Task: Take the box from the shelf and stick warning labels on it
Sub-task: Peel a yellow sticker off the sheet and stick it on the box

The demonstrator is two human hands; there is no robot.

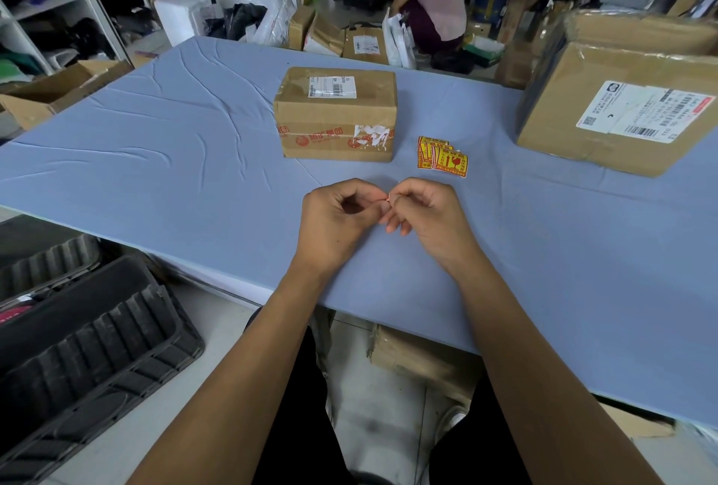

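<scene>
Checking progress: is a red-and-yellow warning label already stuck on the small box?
No, the small box shows only a white shipping label and printed tape.

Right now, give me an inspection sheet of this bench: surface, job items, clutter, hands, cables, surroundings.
Surface: blue table cover, wrinkled.
Job items: small cardboard box upright mid-table; pile of warning labels right of it, apart; none stuck on it yet that I can see.
Clutter: large cardboard box at right.
Hands: left hand and right hand pinch one small label between the fingers.
Cables: nothing seen.
Surroundings: black trays on floor left; a person crouching behind.
</scene>
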